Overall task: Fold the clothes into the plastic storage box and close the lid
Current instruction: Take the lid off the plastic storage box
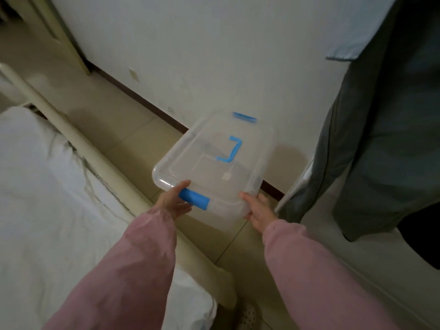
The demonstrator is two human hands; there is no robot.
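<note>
We hold the plastic storage box [215, 172] up near the wall, ahead at 12 o'clock, with its lid [190, 148] on. Our left hand [175, 202] grips the 7 o'clock corner beside the blue latch [194, 198], thumb over the rim. Our right hand [258, 208] clasps the 5 o'clock corner. The box looks empty, so probably light, stiff and slick, and the corners under the rim seem the safest hold. Grey clothes [369, 139] hang at 3 o'clock.

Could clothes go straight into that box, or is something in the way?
The lid is in the way: it sits on the box, covering its opening. The left hand and right hand hold the box's near end.
</note>
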